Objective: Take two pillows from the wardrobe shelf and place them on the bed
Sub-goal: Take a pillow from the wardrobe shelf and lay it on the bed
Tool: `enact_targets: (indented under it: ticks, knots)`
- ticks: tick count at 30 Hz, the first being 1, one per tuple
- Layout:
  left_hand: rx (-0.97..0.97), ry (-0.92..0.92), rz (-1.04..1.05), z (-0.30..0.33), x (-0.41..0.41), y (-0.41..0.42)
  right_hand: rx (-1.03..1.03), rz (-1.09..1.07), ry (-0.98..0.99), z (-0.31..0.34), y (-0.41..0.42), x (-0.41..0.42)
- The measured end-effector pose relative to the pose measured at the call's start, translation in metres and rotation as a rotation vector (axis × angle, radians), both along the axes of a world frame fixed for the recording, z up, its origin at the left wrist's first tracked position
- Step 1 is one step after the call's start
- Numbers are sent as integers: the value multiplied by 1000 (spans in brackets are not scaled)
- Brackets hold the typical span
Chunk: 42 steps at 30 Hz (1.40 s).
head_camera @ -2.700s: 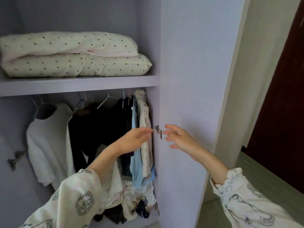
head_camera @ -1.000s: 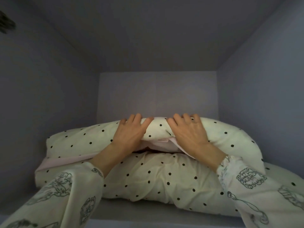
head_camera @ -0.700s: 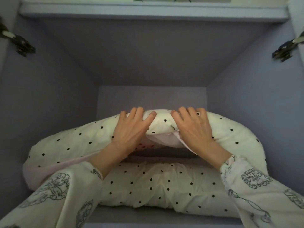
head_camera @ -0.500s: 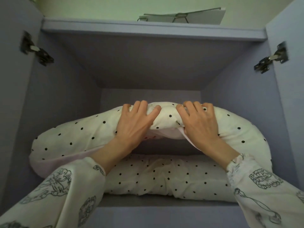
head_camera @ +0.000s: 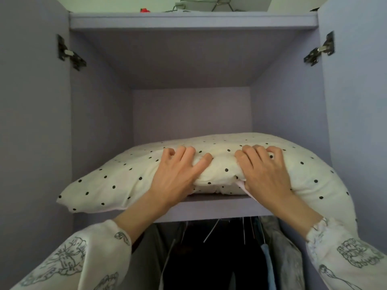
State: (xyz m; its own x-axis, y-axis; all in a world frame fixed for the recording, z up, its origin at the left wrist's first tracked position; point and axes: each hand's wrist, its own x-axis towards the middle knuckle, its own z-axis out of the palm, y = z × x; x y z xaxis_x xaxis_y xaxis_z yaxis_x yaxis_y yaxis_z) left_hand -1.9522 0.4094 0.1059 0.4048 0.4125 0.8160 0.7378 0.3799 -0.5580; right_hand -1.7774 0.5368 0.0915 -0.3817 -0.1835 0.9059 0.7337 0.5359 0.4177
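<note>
Left hand (head_camera: 178,174): fingers curled, gripping the pillow's front edge.
Right hand (head_camera: 265,174): gripping the same edge, just beside.
Pillow (head_camera: 125,176): polka-dotted, on the wardrobe shelf (head_camera: 219,208), overhanging its front.
Clothes (head_camera: 219,258): hanging below.

No text, label, brand, number or sign can be read anywhere in the view.

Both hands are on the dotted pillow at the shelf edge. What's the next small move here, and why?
Probably keep drawing the pillow toward the body until it clears the shelf. The left hand and right hand both grip its front edge, and both ends already overhang the shelf's front, so little still rests on the board. Whether a second pillow lies behind it cannot be seen.
</note>
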Motion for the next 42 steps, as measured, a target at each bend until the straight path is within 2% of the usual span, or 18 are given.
enact_targets:
  ticks: [3,5,10,12,14,18,20,23,29,33,35,38,42]
  knots:
    - [-197,66,5,-11,-2,-6,-56,17,-89,-25,5,8]
    - [-260,45,19,-18,0,-5,-92,69,-136,-37,8,15]
    - [-410,-417,133,-64,5,13,-369,178,-349,-51,10,23]
    - [-447,-456,192,-90,7,18,-469,137,-495,-59,16,22]
    - [-452,-436,206,-111,10,18,-527,78,-559,-68,27,19]
    - [-418,-455,179,-126,8,27,-537,28,-397,-74,48,1]
    - [-500,-481,198,-127,3,32,-560,49,-291,-77,52,-11]
    - [-631,-475,166,-117,-15,32,-526,39,-244,-88,59,-26]
    - [-429,-465,98,-71,-54,50,-402,-28,-200,-94,93,-54]
    - [-248,-414,64,-18,-70,76,-382,8,-106,-89,111,-64]
    - [-165,-450,50,14,-78,90,-365,22,-79,-83,118,-66]
    - [-166,-514,70,51,-84,110,-305,51,-57,-87,124,-65]
    - [-290,-612,164,70,-93,118,-195,94,-19,-95,135,-63]
